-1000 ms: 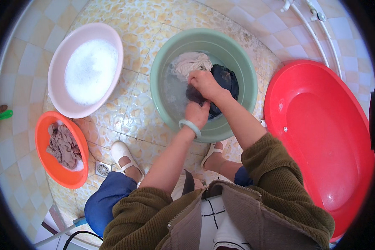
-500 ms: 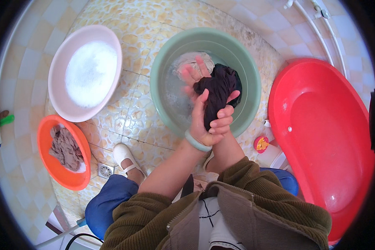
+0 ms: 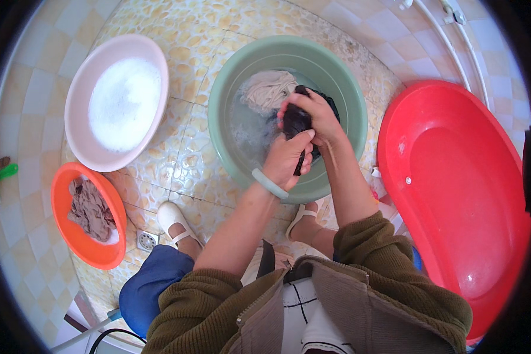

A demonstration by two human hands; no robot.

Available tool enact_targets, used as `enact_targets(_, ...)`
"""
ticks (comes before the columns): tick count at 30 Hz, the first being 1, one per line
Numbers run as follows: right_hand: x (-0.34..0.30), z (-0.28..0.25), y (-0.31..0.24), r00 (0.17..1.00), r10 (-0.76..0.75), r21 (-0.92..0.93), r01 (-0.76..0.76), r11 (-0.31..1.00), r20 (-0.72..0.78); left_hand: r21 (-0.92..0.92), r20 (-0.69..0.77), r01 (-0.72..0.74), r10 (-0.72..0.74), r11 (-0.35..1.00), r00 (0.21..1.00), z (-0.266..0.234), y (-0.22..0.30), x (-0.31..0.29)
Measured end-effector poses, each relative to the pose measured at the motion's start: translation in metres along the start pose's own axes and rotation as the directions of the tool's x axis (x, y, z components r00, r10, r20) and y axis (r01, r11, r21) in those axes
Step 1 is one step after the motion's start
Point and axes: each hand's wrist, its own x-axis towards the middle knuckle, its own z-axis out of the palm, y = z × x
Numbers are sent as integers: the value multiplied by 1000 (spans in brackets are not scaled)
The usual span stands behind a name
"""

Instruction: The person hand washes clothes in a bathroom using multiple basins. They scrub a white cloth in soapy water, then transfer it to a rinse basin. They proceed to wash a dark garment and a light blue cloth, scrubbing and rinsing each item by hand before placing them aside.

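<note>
Both my hands grip a dark, wet cloth garment [image 3: 295, 120] above the green basin [image 3: 218, 127]. My left hand [image 3: 286, 158], with a pale bangle at its wrist, is closed round the lower end of the cloth. Farther up, my right hand [image 3: 316, 115] wraps over it with the fingers curled. More dark fabric [image 3: 327, 101] lies behind my right hand, partly hidden; I cannot tell whether it is the same piece. A beige cloth [image 3: 268, 89] sits in the cloudy water to the left.
On the left stand a pale pink basin [image 3: 74, 106] full of white suds and an orange basin [image 3: 62, 221] with a brownish-grey cloth [image 3: 91, 209]. A large red tub [image 3: 454, 194] fills the right side. A floor drain [image 3: 147, 240] lies near my left shoe [image 3: 177, 220].
My hands were crossed with the cloth draped between them. They have now separated; the right has moved up along the cloth and the left sits lower, both closed on it.
</note>
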Motion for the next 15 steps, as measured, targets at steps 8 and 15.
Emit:
enact_targets(8,47,6,52,964,-105,-930,263,258,244,630,-316,-37,299,776,901,-54,-34,33)
enact_targets(15,36,20,54,979,-153,-952,171,254,135,758,-236,-183,524,627,818,-64,-44,32)
